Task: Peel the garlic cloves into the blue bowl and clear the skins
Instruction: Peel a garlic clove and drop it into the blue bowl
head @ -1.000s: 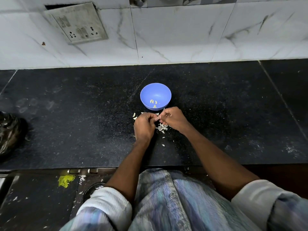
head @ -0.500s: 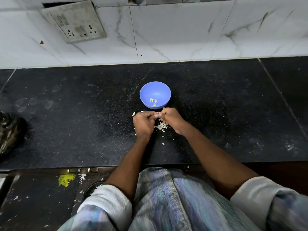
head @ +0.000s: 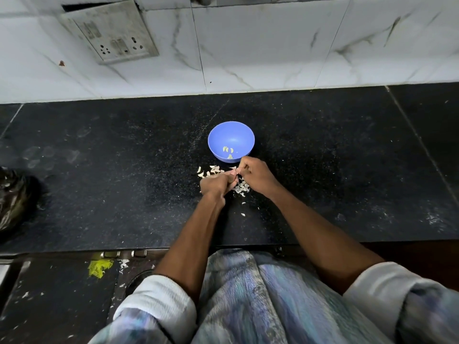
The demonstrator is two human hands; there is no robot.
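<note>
The blue bowl (head: 231,140) stands on the black desk (head: 99,175), a little in front of the white tiled wall (head: 273,45). Inside the bowl lie a few peeled garlic cloves (head: 228,150), near its front wall. Just in front of the bowl both hands meet over the desk. The left hand (head: 214,186) has its fingers curled into a loose fist, and the right hand (head: 253,176) has its fingers bent too; their fingertips come together on one small garlic clove (head: 234,172), which both hands pinch between them. The clove is mostly hidden by the fingers, so I cannot tell how much skin is on it. Under and around the hands lies a heap of pale garlic skins (head: 242,187), and some more pieces (head: 211,170) lie to the left of it, just beside the bowl. A few single flakes are scattered nearer to the desk edge. At the far left edge of the desk sits a dark crumpled bag (head: 13,197). On the wall, up to the left, there is a switch and socket plate (head: 111,33)
</note>
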